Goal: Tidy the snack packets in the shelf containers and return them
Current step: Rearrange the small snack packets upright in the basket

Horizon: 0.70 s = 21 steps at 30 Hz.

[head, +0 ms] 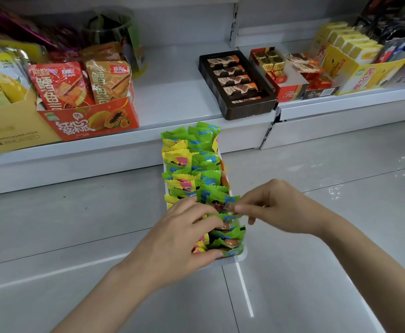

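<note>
Right hand pinches a green packet upright at the near end of the white container on the floor; left hand curls over the near packets, steadying them. Step: straightening rows, return not yet begun. Next: seat the packet in line, gently. Shelf gap between orange box and brown tray looks open; shelf lip just behind the container.

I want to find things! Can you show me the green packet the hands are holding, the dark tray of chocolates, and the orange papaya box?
green packet [217, 203], head view, its printed front.
dark tray [249, 109], head view, near front wall.
orange papaya box [88, 122], head view, front panel.
</note>
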Motion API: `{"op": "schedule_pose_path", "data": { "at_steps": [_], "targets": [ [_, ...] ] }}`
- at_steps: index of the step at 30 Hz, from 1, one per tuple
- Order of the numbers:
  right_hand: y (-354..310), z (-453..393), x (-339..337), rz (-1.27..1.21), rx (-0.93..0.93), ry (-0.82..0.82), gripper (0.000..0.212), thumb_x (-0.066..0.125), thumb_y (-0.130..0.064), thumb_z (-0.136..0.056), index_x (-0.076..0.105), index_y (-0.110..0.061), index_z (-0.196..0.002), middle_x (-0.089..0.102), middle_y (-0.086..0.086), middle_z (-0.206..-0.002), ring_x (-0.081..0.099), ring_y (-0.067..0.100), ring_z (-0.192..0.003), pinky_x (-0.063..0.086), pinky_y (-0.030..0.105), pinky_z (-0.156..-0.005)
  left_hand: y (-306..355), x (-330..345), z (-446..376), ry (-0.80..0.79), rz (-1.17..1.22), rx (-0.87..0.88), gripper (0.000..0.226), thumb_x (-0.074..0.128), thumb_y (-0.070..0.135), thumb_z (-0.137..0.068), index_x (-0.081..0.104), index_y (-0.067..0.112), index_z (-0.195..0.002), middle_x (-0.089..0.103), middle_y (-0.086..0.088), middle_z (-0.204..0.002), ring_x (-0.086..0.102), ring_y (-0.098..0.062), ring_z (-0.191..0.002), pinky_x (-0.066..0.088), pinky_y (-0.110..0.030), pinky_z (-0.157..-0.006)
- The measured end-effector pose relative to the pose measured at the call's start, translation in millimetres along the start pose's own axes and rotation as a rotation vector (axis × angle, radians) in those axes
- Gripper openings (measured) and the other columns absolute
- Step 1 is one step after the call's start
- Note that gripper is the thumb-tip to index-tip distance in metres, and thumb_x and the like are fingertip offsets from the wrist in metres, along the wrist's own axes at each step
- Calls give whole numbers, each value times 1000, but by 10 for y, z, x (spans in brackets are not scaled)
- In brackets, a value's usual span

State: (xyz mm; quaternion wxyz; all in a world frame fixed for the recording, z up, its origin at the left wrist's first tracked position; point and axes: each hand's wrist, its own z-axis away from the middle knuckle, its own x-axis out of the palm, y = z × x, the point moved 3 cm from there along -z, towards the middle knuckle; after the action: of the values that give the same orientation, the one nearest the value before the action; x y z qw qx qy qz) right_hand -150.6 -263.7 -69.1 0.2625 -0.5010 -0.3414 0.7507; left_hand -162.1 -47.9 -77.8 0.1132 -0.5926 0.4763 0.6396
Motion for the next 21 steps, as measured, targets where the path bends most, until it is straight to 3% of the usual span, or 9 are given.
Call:
{"op": "schedule_pose_path", "data": {
  "at_steps": [2, 4, 7, 11, 14, 19, 21],
  "targets": [
    [48, -19, -113, -98, 32, 178, 5, 77, -32, -84, 78, -37, -83, 74, -12, -72, 66, 1, -64, 47, 12, -60, -2, 7, 15, 23, -3, 7, 38, 76, 46, -81, 70, 22, -111, 65, 7, -118, 56, -19, -109, 43, -40, -105],
    [95, -38, -135, -57, 60, 325, 14, 84, -34, -76, 77, -35, -88, 74, -12, -80, 67, 1, -69, 53, 19, -65, -8, 15, 28, 34, 8, 10, 38, 77, 45, -81, 70, 22, -110, 66, 8, -118, 57, -17, -109, 39, -38, -109],
    [116, -73, -5, -25, 48, 314, 18, 88, -32, -70, 76, -35, -83, 73, -17, -82, 67, -1, -72, 55, 23, -69, -16, 14, 14, 39, 30, 13, 37, 80, 43, -79, 71, 22, -108, 66, 9, -117, 58, -17, -107, 38, -38, -110],
    [130, -122, 162, -16, -9, 233, 23, 89, -31, -69, 71, -44, -64, 70, -17, -67, 60, -2, -58, 44, 10, -57, -25, 12, 2, 37, 57, 12, 38, 79, 44, -78, 71, 23, -109, 66, 11, -116, 56, -14, -106, 33, -33, -112],
    [138, -151, 181, 9, -57, 243, 21, 88, -29, -70, 73, -42, -67, 71, -10, -72, 63, 3, -66, 48, 15, -63, -22, 15, 0, 36, 70, 19, 37, 78, 44, -79, 71, 23, -109, 66, 11, -116, 55, -14, -106, 32, -32, -112],
    [18, -89, 55, 54, -211, 250, 7, 78, -22, -83, 73, -19, -79, 69, -7, -90, 65, 5, -82, 53, 24, -74, -22, -8, 0, 7, 71, 0, 36, 79, 45, -80, 71, 24, -109, 66, 12, -116, 60, -14, -108, 30, -34, -115],
    [-78, -42, -112, -125, -209, 275, 11, 67, -28, -86, 65, -18, -83, 72, -10, -95, 69, 6, -90, 56, 28, -82, -15, -15, -3, 5, 68, 3, 36, 79, 44, -79, 71, 24, -108, 67, 12, -116, 60, -14, -107, 29, -34, -115]
  ]
}}
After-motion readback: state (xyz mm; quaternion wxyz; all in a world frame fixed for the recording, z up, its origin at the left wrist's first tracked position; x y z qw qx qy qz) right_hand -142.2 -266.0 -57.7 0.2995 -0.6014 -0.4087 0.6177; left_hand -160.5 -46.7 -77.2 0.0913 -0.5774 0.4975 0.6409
